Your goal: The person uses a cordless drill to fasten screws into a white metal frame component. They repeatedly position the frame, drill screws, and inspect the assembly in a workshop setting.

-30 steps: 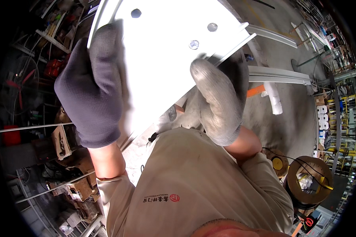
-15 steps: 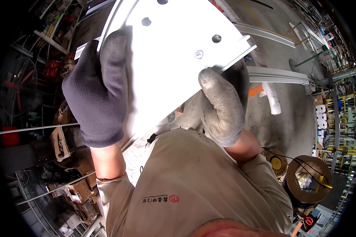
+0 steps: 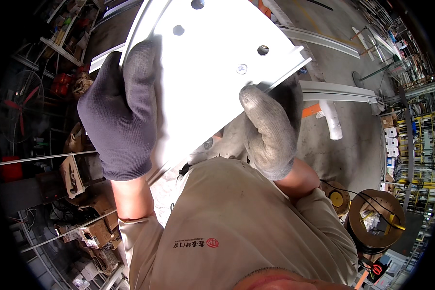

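Observation:
A wide white profile (image 3: 205, 63) with several round holes and raised rails along its edges fills the upper middle, its surface glaring in strong light. My left hand (image 3: 118, 111), in a dark purple-grey knit glove, is closed around its left edge, the thumb lying on the top face. At the right edge, close to a cut corner, my right hand (image 3: 270, 125) grips with the thumb of a worn grey glove over the rim. Its other fingers are mostly hidden under the piece. The far end of the profile runs out of view at the top.
White bars (image 3: 338, 92) lie behind on the right, near a white wrapped roll (image 3: 331, 121). A cardboard reel (image 3: 377, 217) stands at the lower right, with red-handled scissors (image 3: 377, 269) below it. Shelving with cardboard boxes (image 3: 99, 232) and a fan (image 3: 23, 104) line the left.
The profile has shifted very slightly, its right corner a little to the left and down in view. Both hands keep their grip.

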Motion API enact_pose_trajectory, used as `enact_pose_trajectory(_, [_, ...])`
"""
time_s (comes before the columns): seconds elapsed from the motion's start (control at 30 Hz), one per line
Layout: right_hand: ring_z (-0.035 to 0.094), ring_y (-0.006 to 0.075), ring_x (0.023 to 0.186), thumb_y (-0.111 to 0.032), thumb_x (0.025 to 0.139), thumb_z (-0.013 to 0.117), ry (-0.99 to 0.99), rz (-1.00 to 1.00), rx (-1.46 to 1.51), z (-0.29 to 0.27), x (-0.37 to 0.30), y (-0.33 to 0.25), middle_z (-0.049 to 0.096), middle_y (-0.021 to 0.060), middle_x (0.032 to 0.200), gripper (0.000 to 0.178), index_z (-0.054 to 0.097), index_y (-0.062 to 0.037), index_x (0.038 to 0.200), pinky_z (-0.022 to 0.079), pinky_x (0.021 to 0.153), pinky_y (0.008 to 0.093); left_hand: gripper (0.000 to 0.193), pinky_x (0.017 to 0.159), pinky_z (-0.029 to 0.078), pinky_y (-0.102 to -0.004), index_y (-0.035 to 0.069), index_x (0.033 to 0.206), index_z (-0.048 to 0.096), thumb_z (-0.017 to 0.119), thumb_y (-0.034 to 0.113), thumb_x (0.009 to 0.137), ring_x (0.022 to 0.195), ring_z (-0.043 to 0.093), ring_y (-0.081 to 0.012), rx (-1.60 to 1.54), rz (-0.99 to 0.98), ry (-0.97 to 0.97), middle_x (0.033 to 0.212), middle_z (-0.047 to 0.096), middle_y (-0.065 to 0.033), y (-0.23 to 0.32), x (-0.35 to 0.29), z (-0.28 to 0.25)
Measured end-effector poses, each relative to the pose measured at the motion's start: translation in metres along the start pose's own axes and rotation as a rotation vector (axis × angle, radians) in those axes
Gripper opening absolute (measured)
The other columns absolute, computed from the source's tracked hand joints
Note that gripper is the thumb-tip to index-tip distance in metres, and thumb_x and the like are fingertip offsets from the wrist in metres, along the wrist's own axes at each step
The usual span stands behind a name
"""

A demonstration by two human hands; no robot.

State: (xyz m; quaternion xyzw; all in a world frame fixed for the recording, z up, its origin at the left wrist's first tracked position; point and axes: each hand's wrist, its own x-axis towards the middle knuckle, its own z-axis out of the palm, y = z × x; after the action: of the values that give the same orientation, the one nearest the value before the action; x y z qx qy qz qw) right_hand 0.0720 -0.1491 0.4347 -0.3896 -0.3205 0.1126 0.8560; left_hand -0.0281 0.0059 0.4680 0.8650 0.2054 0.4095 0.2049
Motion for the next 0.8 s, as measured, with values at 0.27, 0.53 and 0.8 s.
enact_pose_trajectory(0.27, [0.062, 0.0206, 0.124, -0.043, 0.107, 0.055, -0.02, 0.021, 0.077, -0.008, 0.003, 0.004, 0.062, 0.0117, 0.139, 0.06, 0.047, -0.0011, 0.149, 0.053, 0.103, 0.0394, 0.045, 0.066, 0.053, -0.0287, -0.003, 0.124, 0.073, 0.053, 0.036, 0.111, 0.075, 0.068, -0.0135, -0.099, 0.072, 0.014, 0.089, 0.077, -0.014, -0.015, 0.001, 0.01])
enact_pose_trajectory(0.53, [0.062, 0.0187, 0.126, -0.052, 0.109, 0.05, 0.029, 0.389, 0.029, -0.097, 0.002, 0.059, 0.063, 0.0061, 0.138, 0.061, 0.05, -0.0068, 0.15, 0.052, 0.105, 0.0353, 0.059, 0.054, 0.05, -0.0478, 0.004, 0.099, 0.074, 0.051, 0.058, 0.105, 0.062, 0.068, -0.0428, -0.101, 0.041, -0.216, 0.065, 0.065, -0.0215, -0.07, -0.04, 0.076])
enact_pose_trajectory(0.8, [0.061, 0.0099, 0.083, -0.067, 0.103, 0.047, -0.027, 1.172, -0.53, -0.24, -0.109, 0.186, 0.07, 0.0009, 0.104, 0.067, 0.07, -0.0087, 0.126, 0.048, 0.07, 0.024, 0.059, 0.08, 0.056, -0.0551, 0.011, 0.115, 0.07, 0.039, 0.061, 0.106, 0.09, 0.072, -0.0435, 0.309, -0.129, -1.05, 0.095, 0.075, -0.0225, -0.153, -0.164, 0.226])
